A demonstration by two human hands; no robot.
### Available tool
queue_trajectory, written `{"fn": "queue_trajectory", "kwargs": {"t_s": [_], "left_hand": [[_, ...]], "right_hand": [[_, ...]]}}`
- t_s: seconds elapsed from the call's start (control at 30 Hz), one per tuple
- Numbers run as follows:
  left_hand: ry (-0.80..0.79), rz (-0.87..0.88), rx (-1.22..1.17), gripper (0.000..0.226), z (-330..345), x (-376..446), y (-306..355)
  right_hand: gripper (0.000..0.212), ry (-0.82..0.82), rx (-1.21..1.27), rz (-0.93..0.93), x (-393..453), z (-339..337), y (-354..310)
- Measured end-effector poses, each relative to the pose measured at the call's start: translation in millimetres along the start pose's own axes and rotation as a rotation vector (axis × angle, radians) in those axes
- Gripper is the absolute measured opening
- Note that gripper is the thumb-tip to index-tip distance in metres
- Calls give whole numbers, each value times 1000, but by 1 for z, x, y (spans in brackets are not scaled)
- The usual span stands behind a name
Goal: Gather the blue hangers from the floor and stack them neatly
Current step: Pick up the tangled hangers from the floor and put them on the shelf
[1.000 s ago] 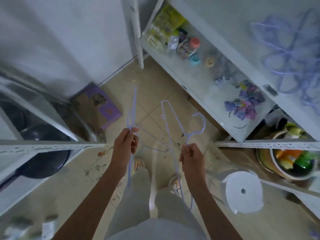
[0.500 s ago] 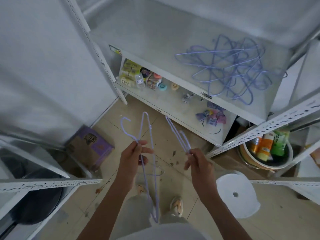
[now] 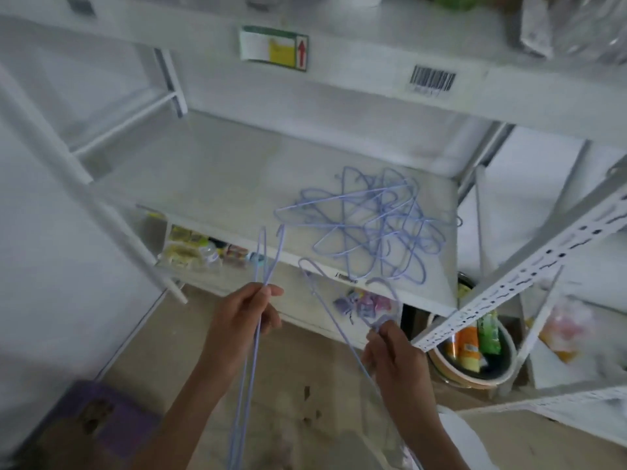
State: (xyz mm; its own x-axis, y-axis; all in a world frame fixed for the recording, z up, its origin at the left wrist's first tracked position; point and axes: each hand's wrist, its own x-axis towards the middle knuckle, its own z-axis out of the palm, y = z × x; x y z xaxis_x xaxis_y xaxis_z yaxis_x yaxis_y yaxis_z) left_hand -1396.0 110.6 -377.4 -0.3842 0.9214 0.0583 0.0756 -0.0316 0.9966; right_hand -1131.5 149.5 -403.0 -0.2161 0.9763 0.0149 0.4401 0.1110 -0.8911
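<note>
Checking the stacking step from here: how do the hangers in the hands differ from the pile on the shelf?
The held hangers hang steeply, gripped in the left hand and right hand; the hanger pile lies flat on the white shelf. The held hangers are few and separate, some in each hand, while the pile is many hangers crossed and tangled, not neatly stacked. Both are thin, pale blue wire hangers.

Both forearms reach up from 6 o'clock. Left hand (image 3: 239,329) fingers pinched shut at 12, gripping wire. Right hand (image 3: 395,359), at its 3 o'clock, fist closed w/ fingertips pinching.
</note>
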Motion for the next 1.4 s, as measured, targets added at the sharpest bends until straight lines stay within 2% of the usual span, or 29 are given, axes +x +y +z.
{"fn": "queue_trajectory", "kwargs": {"t_s": [0.17, 0.27, 0.37, 0.53, 0.67, 0.77, 0.83, 0.93, 1.0, 1.07, 1.13, 1.2, 1.27, 1.4], "left_hand": [[-120, 39, 55, 28, 15, 68, 8], [-203, 73, 132, 30, 24, 112, 3], [-221, 95, 201, 29, 35, 153, 0], [-315, 118, 365, 25, 63, 214, -4], [-330, 149, 456, 25, 78, 261, 3], [-338, 182, 501, 27, 90, 293, 10], [-327, 285, 581, 28, 100, 313, 16], [-255, 519, 899, 33, 119, 337, 15], [-247, 655, 1100, 39, 140, 341, 5], [-331, 747, 1210, 44, 165, 334, -16], [-468, 709, 1309, 42, 183, 319, -43], [-534, 617, 1339, 29, 186, 303, -68], [-504, 530, 1312, 18, 183, 289, -82], [-317, 507, 1177, 34, 174, 262, -76]], "right_hand": [[32, 224, 254, 145, 63, -17, -9], [30, 327, 324, 229, 112, -22, -2], [31, 407, 346, 267, 171, -27, 12], [31, 396, 397, 357, 270, -37, 41], [28, 382, 471, 408, 330, -30, 53], [29, 348, 285, 451, 352, -21, 60], [33, 352, 88, 479, 353, -24, 63], [38, 429, -60, 469, 339, -35, 65], [33, 519, 22, 440, 318, -44, 66], [29, 589, 168, 488, 292, -50, 66], [31, 619, 217, 523, 263, -51, 67], [33, 622, 232, 523, 233, -44, 65], [32, 600, 238, 501, 201, -33, 65], [34, 520, 202, 489, 148, -16, 61]]}}
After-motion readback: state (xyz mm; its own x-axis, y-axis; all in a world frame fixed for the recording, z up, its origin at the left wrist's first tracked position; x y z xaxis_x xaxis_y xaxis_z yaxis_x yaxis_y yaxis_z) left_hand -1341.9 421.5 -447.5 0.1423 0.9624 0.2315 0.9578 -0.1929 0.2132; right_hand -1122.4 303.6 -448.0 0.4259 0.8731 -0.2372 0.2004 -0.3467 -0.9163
